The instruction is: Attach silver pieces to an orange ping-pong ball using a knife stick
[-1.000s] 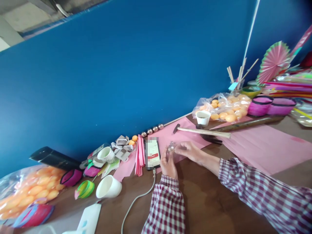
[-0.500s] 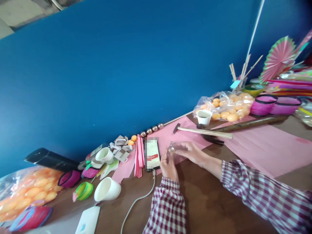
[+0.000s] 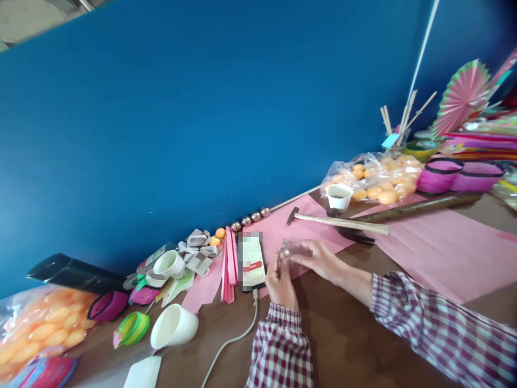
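Observation:
A small shiny metal ball point(image 3: 285, 253), with a tiny piece on its top that I cannot make out, is held up over the brown table point(image 3: 343, 334). My left hand point(image 3: 281, 284) grips it from below between thumb and fingers. From the right, my right hand point(image 3: 321, 260) has its thumb and fingertips closed at the ball's side and top. Just left of my hands lies a phone point(image 3: 252, 264) with its screen lit. Behind it, several similar shiny balls point(image 3: 256, 216) stand in a row along the blue wall.
A hammer point(image 3: 339, 221) lies on pink paper point(image 3: 311, 215) beyond my right hand. A small white cup point(image 3: 339, 197) stands before a bag of orange balls point(image 3: 379, 178). At left are a larger white cup point(image 3: 174, 327), a green tape roll point(image 3: 133, 328) and a white cable point(image 3: 232, 340).
The view has shifted slightly, so things at left sit a little lower. Both hands stay together at the metal ball, with hardly any change in grip.

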A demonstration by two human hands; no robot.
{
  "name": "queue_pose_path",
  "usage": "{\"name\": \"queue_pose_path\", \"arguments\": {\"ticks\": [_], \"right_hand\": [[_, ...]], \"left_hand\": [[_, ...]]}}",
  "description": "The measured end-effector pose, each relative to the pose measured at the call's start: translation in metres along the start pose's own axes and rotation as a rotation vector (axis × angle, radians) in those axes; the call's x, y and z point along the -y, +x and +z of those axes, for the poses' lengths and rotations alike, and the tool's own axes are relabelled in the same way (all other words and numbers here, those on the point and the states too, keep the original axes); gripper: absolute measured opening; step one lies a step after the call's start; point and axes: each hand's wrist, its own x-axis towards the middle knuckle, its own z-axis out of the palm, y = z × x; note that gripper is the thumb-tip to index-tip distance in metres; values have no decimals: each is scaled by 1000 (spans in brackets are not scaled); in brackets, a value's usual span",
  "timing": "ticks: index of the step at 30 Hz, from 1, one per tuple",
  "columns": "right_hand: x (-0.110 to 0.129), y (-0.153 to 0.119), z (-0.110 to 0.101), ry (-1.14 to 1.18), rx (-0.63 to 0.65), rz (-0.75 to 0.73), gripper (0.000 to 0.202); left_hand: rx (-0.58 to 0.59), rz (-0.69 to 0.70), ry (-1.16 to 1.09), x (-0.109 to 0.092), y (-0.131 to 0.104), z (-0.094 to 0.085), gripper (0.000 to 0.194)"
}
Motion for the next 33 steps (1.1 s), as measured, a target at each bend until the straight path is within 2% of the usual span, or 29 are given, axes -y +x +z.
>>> {"name": "queue_pose_path", "arguments": {"ticks": [8, 16, 21, 28, 33], "right_hand": [[-5, 1, 1, -80, -39, -38, 31], [-1, 1, 6, -109, -69, -73, 32], [-8, 1, 4, -96, -60, -101, 38], [-17, -1, 2, -255, -51, -167, 34], [-15, -5, 5, -370, -62, -267, 31]], "left_hand": [[-4, -2, 32, -5, -2, 0, 31], [3, -82, -150, 1, 3, 3, 33], [34, -155, -211, 2, 3, 2, 35], [37, -109, -173, 6, 3, -1, 40], [38, -147, -176, 6, 3, -2, 44]]}}
